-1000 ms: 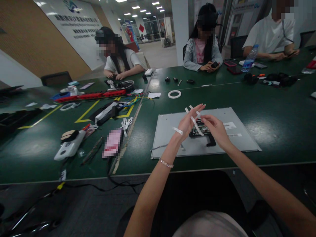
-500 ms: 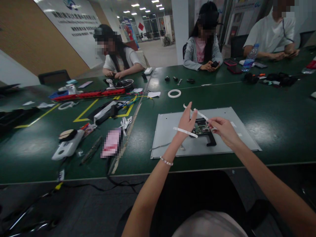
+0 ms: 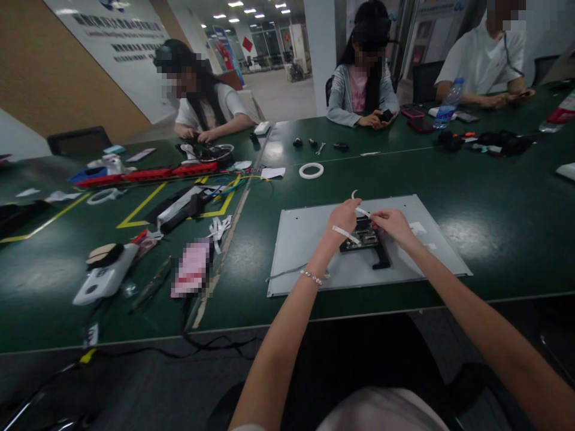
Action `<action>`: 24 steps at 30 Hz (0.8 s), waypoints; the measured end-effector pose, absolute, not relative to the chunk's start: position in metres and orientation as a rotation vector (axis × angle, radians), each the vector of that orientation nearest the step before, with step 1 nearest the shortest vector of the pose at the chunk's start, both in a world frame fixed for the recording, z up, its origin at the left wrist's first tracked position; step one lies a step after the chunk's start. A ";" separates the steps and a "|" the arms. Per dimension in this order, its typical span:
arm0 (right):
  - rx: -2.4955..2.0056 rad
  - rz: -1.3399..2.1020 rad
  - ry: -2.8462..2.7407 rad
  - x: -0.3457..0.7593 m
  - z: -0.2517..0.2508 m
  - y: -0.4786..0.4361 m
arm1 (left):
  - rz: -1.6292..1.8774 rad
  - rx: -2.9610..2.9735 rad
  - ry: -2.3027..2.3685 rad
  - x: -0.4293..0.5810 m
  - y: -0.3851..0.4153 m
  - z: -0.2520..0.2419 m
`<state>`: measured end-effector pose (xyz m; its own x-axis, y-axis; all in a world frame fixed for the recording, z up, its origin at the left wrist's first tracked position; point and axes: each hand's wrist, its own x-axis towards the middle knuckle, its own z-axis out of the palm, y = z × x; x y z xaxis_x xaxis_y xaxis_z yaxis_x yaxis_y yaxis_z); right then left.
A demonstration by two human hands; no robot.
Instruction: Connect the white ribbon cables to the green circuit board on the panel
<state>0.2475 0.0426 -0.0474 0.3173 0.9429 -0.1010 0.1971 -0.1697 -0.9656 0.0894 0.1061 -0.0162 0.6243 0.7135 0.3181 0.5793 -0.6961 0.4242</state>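
Observation:
A short strip of white tape (image 3: 363, 212) stretches between my two hands over the panel. My left hand (image 3: 342, 220) is closed on one part of it, its loose end poking up past the fingers. My right hand (image 3: 394, 227) pinches the other end between thumb and fingertips. A second piece of white tape (image 3: 345, 234) clings across the back of my left hand near the wrist. Beneath the hands, a green circuit board (image 3: 367, 239) with a black bracket (image 3: 381, 258) sits on a flat light-grey panel (image 3: 296, 251). My left hand partly covers the board.
A roll of white tape (image 3: 311, 171) lies beyond the panel. Leftward are a pink phone-like object (image 3: 192, 268), a white device (image 3: 106, 274), tape scraps (image 3: 219, 231) and a red strip (image 3: 171, 172). Several people sit across the green table; a water bottle (image 3: 448, 105) stands far right.
My left hand's fingers, raised and extended before, have folded down around the tape. My right hand has come nearer to the left one, and the view has shifted slightly.

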 end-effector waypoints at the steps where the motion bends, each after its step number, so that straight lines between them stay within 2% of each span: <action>1: -1.622 0.940 -1.077 0.248 -0.050 0.045 | 0.607 2.601 1.068 0.091 0.107 -0.018; 7: -1.733 0.838 -1.165 0.252 -0.060 0.050 | 0.331 2.688 1.220 0.096 0.108 -0.024; 20: -1.892 0.647 -1.355 0.261 -0.049 0.031 | 0.158 2.814 1.179 0.095 0.109 -0.028; 24: -1.997 0.402 -1.556 0.259 -0.045 0.010 | 0.138 2.832 1.163 0.093 0.108 -0.026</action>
